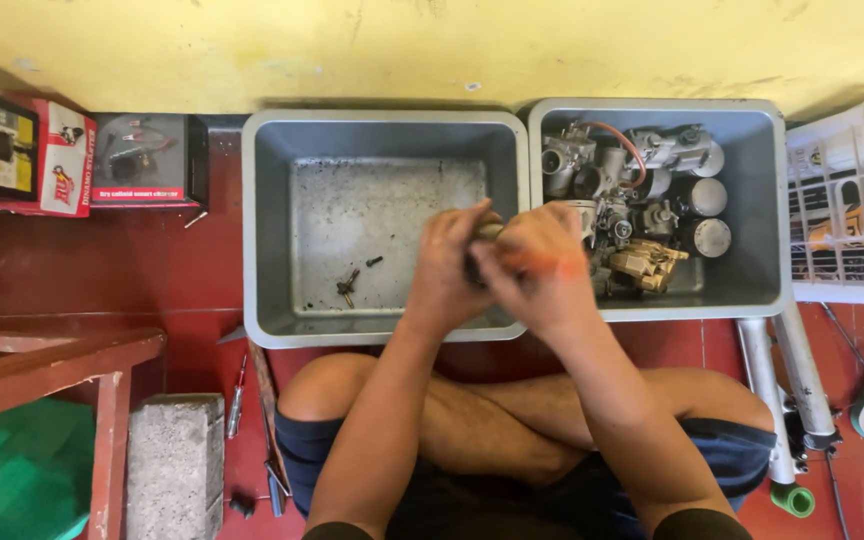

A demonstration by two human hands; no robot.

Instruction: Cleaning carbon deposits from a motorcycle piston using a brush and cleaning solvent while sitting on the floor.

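Head view: two grey tubs sit side by side, the left tub [272, 220] behind the hands almost bare, the right tub [767, 200] heaped with carburettors [642, 170]. Left hand [447, 265] and right hand [542, 270] press together, clasped round a small dark part [482, 240], mostly hidden. An orange-handled tool [542, 265] lies in the right fist; loose screws [350, 283] lie left of the grip.

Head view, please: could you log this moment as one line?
left hand: holding dark part | right hand: orange-handled tool | over grey tub
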